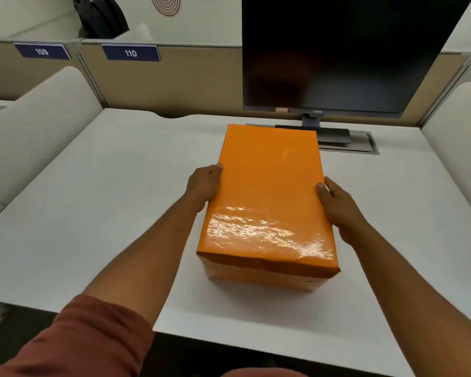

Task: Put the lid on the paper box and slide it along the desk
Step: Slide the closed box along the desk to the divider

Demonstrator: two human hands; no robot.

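Note:
An orange paper box (259,276) stands on the white desk (93,208), its long side running away from me. The glossy orange lid (267,197) sits on top and covers it. My left hand (203,186) presses against the lid's left edge, thumb on the top rim. On the opposite side, my right hand (337,208) grips the right edge the same way. Both hands hold the box about halfway along its length.
A dark monitor (337,50) on a stand (313,126) rises just behind the box. A metal cable tray (365,145) lies under the stand. Beige partitions with labels 109 and 110 close the back. White side dividers (33,126) flank the desk.

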